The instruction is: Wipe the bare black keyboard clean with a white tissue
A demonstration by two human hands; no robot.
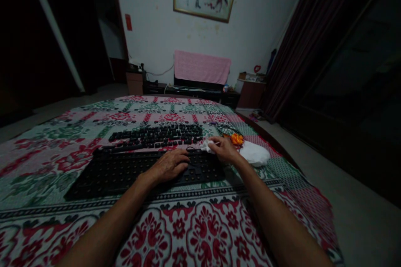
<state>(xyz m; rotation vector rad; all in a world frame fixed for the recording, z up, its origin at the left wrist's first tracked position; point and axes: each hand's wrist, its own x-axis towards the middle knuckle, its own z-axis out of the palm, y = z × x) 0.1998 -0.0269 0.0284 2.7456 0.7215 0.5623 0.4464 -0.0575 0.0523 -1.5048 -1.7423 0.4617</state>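
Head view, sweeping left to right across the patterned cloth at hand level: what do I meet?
black keyboard base → left hand → white cloth → right hand → orange thing → white bag

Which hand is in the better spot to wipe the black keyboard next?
Probably the right hand: it pinches the white cloth at the edge of the black keyboard. The left hand lies flat on the keyboard, holding nothing.

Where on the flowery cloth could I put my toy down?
The flowery cloth is bare in front of the black keyboard tray and left of it, also behind the loose keys. Crowded on the right: the right hand pinching a white wipe, an orange thing, a white bag. The left hand rests on the tray.
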